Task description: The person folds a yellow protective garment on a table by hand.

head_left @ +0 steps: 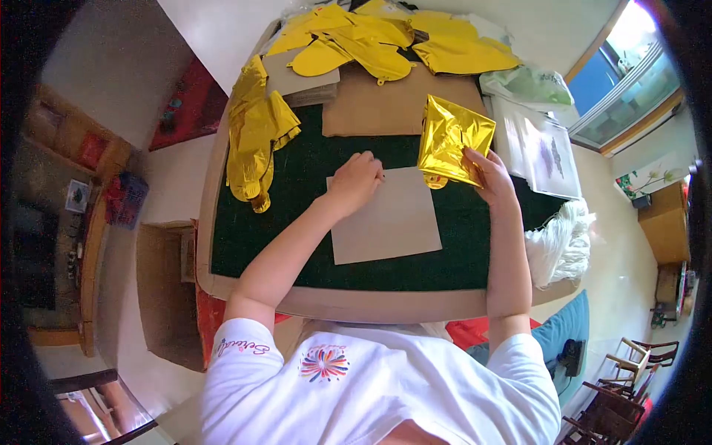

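1. Our left hand (356, 182), gripping nothing, lays curled fingers on the grey card (386, 222), likely pinning it to the green mat (297, 193).
2. Our right hand (491, 178) pinches the folded gold foil (451, 139) by its edge, just above the card's far corner.

The fingers of the right hand (491, 178) are disappearing behind the folded foil (452, 137), so their grip is not showing. The fingertips of the left hand (356, 182) are curling out of sight on the card (389, 222). The top edge is cutting off the yellow pile (386, 37), which is covering part of the cardboard (386, 107). The print on the sheets (545, 152) is staying too small to read, and the dark rim (22, 222) is swallowing the corners.
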The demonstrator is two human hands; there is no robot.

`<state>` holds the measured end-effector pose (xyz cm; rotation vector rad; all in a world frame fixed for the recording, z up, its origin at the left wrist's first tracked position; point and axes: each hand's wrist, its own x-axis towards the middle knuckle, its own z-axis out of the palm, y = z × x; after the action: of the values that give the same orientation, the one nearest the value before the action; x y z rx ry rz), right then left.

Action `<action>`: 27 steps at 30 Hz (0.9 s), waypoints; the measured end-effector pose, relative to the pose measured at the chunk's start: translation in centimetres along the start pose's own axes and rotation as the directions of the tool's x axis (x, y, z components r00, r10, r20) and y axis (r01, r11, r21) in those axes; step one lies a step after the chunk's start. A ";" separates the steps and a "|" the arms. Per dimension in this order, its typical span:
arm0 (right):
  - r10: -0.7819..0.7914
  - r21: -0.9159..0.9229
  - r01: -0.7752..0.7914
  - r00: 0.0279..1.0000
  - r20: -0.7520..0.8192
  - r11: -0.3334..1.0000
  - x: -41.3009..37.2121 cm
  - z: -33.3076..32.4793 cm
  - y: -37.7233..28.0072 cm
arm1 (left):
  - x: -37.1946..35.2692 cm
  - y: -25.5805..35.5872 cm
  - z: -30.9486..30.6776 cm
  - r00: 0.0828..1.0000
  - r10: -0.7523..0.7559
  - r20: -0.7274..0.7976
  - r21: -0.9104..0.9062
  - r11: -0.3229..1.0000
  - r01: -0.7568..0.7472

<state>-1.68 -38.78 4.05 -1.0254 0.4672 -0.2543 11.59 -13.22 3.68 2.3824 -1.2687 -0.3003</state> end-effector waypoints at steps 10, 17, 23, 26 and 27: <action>-0.015 -0.005 0.015 0.998 0.054 1.000 -0.1 0.4 0.1 | 0.6 -0.8 0.5 0.997 0.070 0.038 0.037 0.997 -0.072; -0.018 0.009 0.017 0.996 0.087 1.000 0.4 0.1 0.8 | 0.6 -0.5 -0.2 0.993 0.100 0.062 -0.004 0.995 -0.100; -0.019 -0.006 0.020 0.997 0.080 1.000 -0.2 0.7 0.4 | 0.3 -1.5 -1.2 0.999 0.000 -0.051 -0.163 0.987 -0.009; 0.005 -0.055 -0.001 0.997 0.073 0.999 0.2 0.0 0.6 | -3.3 -3.1 -6.5 0.921 -0.133 -0.367 -0.214 0.975 0.055; 0.009 -0.050 -0.006 0.997 0.071 0.999 0.0 0.3 0.6 | -5.0 -5.6 -7.7 0.861 -0.186 -0.473 -0.170 0.978 0.118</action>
<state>-1.57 -38.20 3.65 -1.0781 0.4141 -0.1994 15.80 -4.28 7.86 2.2451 -0.7996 0.1642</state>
